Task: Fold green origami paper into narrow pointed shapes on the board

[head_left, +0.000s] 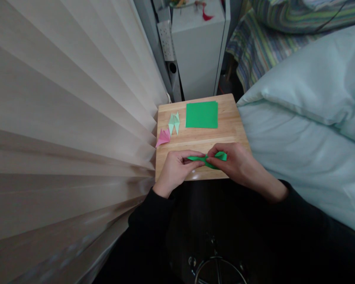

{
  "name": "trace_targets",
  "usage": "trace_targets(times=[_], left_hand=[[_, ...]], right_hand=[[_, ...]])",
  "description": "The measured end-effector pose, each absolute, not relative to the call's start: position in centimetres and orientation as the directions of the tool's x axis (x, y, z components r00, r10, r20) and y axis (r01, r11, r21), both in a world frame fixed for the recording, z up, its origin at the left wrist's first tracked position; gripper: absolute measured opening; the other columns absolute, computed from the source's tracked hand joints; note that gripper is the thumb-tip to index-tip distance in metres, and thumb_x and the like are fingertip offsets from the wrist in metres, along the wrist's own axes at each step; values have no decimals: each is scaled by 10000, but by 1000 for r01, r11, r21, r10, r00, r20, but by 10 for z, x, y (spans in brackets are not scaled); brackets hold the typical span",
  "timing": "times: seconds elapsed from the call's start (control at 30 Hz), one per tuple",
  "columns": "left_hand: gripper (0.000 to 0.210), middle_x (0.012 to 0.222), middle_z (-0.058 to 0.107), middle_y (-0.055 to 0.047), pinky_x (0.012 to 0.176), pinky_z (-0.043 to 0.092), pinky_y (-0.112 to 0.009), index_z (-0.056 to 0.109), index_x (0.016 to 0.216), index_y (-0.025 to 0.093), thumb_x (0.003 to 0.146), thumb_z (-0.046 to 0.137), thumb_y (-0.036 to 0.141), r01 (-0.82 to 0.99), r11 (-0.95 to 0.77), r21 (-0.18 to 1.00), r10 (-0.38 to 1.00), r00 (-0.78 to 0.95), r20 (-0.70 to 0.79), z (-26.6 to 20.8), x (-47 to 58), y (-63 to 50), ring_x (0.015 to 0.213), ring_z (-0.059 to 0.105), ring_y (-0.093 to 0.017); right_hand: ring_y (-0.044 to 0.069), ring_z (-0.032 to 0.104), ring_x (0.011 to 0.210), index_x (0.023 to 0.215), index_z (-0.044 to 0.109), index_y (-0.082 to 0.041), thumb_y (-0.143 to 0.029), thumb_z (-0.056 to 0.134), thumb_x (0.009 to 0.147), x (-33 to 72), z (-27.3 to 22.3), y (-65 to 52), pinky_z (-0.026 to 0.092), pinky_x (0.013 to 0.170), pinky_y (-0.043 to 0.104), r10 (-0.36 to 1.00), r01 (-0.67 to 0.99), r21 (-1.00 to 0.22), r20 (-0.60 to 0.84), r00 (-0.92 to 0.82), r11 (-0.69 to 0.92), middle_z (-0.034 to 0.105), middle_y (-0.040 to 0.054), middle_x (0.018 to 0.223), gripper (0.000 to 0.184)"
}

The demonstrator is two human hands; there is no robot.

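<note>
A folded piece of green origami paper (212, 165) is held between both hands over the near edge of the small wooden table (201, 138). My left hand (177, 167) pinches its left part between thumb and fingers. With thumb and index finger, my right hand (235, 161) grips the paper from the right; part of it is hidden by the fingers. Farther back lies a stack of flat green paper (201, 114). To its left are a pale green folded paper piece (174, 123) and a pink folded paper piece (163, 137).
A pleated curtain (77, 98) hangs along the table's left side. Pale bedding (307, 106) lies close on the right. Behind the table stands a white cabinet (197, 51). Below the near edge, a round metal base (217, 260) shows on the dark floor.
</note>
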State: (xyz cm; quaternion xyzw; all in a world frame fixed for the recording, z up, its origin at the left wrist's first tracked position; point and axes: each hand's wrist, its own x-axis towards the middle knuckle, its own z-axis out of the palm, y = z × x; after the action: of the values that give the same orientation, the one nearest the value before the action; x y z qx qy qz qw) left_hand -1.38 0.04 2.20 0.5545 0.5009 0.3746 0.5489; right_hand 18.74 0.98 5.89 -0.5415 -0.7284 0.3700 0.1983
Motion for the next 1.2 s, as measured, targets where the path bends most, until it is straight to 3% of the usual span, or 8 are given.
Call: trace_targets(times=[0.3,0.63,0.87,1.2], left_hand=[[149,883,830,-63,788,664,-338,839,873,188,727,838,160,209,92,974,972,194,-133,29,-12,0,775,781,-199],[84,808,808,-63,689,636,-276,812,852,159,776,802,194,207,107,972,959,238,-157,30,-10,-2,691,755,-163],[137,745,789,-60,645,638,-287,801,838,152,751,842,250,165,152,974,960,210,-186,32,-8,-2,652,752,-178],[112,784,801,-64,647,623,-278,810,823,157,757,836,243,157,146,977,957,229,-180,29,-9,-4,643,746,-168]], right_hand=[[170,650,674,782,751,-183,-184,710,875,187,61,8,417,623,276,931,645,-754,-135,-339,125,755,27,717,102],[184,659,665,728,729,-197,-187,715,859,184,60,7,422,613,282,934,675,-725,-131,-333,138,750,30,696,133],[153,581,577,714,727,-190,-178,701,864,183,61,6,371,563,273,938,684,-710,-98,-333,168,699,15,619,153],[172,635,628,721,716,-196,-172,694,866,185,59,5,395,588,282,935,686,-702,-81,-345,192,733,23,672,148]])
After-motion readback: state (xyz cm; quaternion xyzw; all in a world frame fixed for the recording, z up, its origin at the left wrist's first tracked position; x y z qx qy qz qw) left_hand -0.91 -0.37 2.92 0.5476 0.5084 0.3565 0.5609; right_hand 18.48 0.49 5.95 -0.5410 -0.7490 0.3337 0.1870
